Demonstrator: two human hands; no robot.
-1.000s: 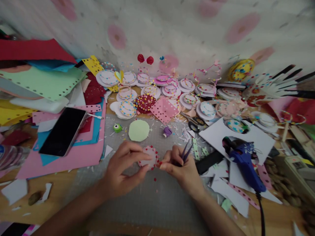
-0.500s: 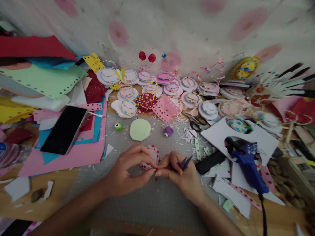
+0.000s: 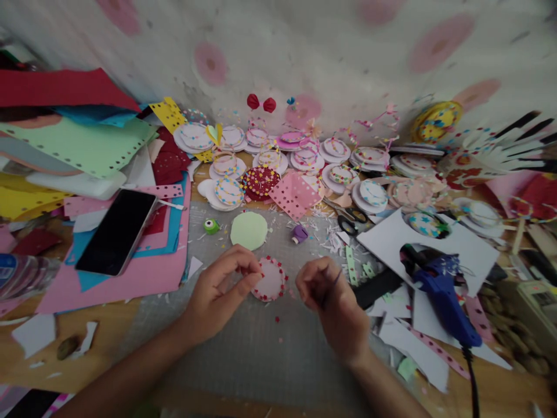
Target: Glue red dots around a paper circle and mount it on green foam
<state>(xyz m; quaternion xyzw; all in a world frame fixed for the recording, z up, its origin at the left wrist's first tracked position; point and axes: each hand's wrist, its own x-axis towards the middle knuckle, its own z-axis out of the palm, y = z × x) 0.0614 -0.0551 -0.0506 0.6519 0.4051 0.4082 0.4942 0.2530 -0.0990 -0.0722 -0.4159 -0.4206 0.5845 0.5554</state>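
My left hand (image 3: 226, 290) is closed in a pinch, thumb against forefinger, with a small red star at the fingertips. Just beyond those fingertips lies a round white piece (image 3: 270, 280) edged with red stars, on the grey cutting mat (image 3: 243, 360). To its right, my right hand (image 3: 333, 305) hovers with its fingers curled round thin, dark purple tweezers (image 3: 336, 280), mostly hidden by the hand and blurred. A loose red star (image 3: 277, 319) rests on the mat between the hands. Further back is a pale green paper disc (image 3: 249, 230).
A green punch (image 3: 211, 226) and a purple punch (image 3: 299, 233) stand on the mat. Black scissors (image 3: 348, 220) and a blue glue gun (image 3: 448, 302) lie to the right. Left are a phone (image 3: 116, 232) and coloured sheets (image 3: 152, 278). Several decorated paper hats (image 3: 228, 191) line the back.
My hands, whose fingertips met over a small red piece, have drawn apart. The left moved slightly left, the right moved right and turned, uncovering more of the star-edged round piece.
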